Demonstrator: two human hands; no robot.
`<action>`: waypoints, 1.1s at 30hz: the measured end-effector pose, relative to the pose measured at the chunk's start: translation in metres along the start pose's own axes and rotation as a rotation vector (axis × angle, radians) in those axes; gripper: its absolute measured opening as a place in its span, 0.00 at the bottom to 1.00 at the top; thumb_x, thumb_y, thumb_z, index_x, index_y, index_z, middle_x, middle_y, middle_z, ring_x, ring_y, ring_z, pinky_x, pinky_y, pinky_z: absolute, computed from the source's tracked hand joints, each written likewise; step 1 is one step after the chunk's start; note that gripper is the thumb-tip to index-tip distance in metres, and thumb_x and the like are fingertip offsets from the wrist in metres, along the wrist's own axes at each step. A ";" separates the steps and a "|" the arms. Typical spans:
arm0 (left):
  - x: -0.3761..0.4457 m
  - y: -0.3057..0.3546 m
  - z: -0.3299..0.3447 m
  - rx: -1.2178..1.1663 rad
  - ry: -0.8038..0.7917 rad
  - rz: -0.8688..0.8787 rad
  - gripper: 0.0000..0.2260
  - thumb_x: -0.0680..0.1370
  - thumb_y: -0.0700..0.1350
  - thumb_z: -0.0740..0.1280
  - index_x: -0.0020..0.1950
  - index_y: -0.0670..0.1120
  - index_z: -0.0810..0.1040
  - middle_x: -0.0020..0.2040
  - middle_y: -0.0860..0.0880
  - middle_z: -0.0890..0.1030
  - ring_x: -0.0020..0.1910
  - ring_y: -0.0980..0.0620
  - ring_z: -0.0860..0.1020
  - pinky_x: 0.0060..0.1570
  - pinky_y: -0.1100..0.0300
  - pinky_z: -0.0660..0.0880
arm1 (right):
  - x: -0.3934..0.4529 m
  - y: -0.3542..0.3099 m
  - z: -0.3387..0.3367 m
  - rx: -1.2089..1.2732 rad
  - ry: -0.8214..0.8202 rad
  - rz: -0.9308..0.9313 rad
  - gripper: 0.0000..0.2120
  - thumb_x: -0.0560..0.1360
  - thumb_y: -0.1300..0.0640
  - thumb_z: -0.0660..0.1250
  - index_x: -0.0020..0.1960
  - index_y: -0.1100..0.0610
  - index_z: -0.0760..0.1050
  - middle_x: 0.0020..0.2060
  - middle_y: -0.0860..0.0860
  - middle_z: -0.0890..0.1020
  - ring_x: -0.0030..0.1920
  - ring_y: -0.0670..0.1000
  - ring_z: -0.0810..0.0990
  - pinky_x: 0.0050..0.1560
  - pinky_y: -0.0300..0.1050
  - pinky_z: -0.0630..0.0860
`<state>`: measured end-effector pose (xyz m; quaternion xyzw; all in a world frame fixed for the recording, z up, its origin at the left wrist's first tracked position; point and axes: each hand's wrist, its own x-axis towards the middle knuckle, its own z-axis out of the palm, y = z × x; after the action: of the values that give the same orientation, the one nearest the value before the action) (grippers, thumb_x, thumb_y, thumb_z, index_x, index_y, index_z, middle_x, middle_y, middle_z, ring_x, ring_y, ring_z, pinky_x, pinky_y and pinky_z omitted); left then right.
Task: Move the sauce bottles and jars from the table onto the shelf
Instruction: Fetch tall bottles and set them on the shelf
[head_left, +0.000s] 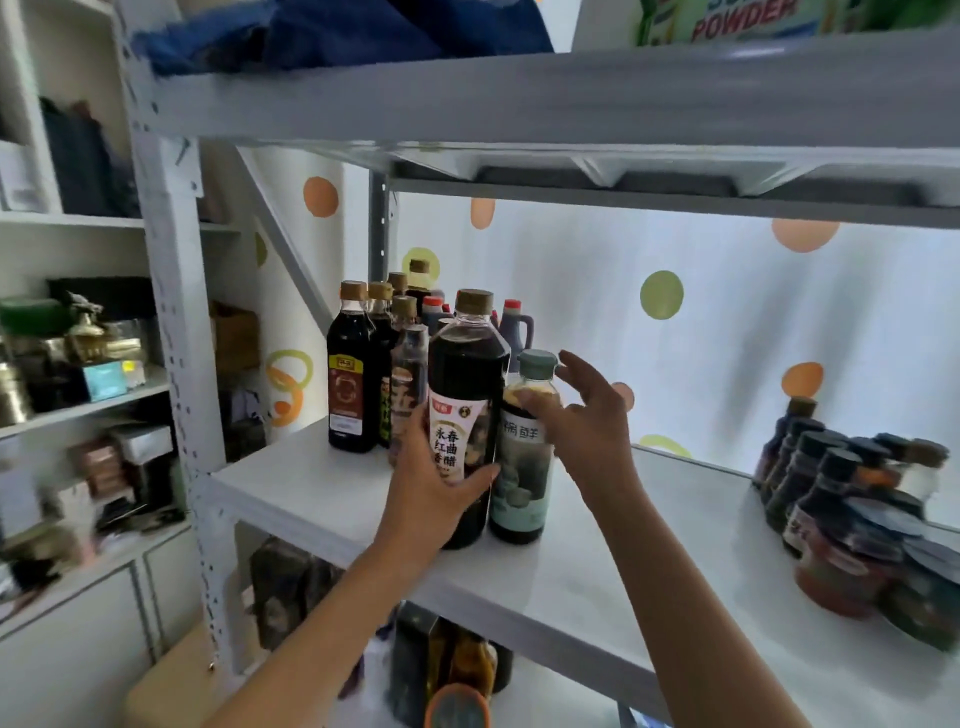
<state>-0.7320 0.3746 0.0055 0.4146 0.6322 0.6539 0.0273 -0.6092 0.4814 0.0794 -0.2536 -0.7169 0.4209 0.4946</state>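
Step in hand: placing on the shelf (332, 499). Left hand (431, 493) has its grip wrapped round the lower body of the vinegar bottle (465, 415), thumb across the label; the bottle stands upright at the front edge of the shelf board, base apparently down or just touching.

Right hand (587, 415): fingers spread and relaxed, holding nothing, the thumb touching the shoulder of the green-capped bottle (524, 452), which stands on the shelf directly right of the vinegar bottle, touching or nearly so.

Vinegar bottle: tall, clear plastic, dark liquid, tan cap, white and red label. Green-capped bottle: shorter, dark contents, pale teal label.

Behind them: a cluster of dark bottles (384, 353). Far right: rows of jars (852, 519), blurred.

Next move, by judgement: release the left grip, then nudge both bottles back toward the cluster; narrow bases, tipping risk.
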 end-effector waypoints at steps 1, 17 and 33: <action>-0.007 -0.009 0.001 0.034 0.027 -0.018 0.39 0.63 0.55 0.79 0.66 0.65 0.59 0.60 0.59 0.74 0.59 0.58 0.75 0.52 0.66 0.75 | -0.005 0.010 -0.003 -0.050 -0.028 0.055 0.39 0.59 0.41 0.77 0.68 0.40 0.70 0.56 0.37 0.78 0.51 0.51 0.82 0.52 0.57 0.81; 0.006 -0.022 0.013 0.329 0.290 0.009 0.33 0.63 0.63 0.76 0.61 0.55 0.66 0.53 0.60 0.74 0.50 0.58 0.75 0.43 0.66 0.71 | 0.041 0.094 0.026 -0.238 -0.179 0.270 0.27 0.64 0.54 0.80 0.60 0.56 0.76 0.52 0.51 0.83 0.51 0.53 0.81 0.51 0.55 0.82; 0.028 -0.016 0.028 0.617 0.258 0.008 0.32 0.67 0.60 0.75 0.59 0.43 0.67 0.54 0.44 0.80 0.52 0.43 0.80 0.45 0.51 0.79 | 0.086 0.145 0.076 -0.164 -0.022 0.204 0.16 0.70 0.54 0.75 0.55 0.52 0.76 0.47 0.48 0.83 0.46 0.50 0.81 0.39 0.39 0.73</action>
<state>-0.7423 0.4156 0.0018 0.3196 0.7970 0.4790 -0.1824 -0.7196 0.5966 -0.0139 -0.3603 -0.7246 0.4118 0.4190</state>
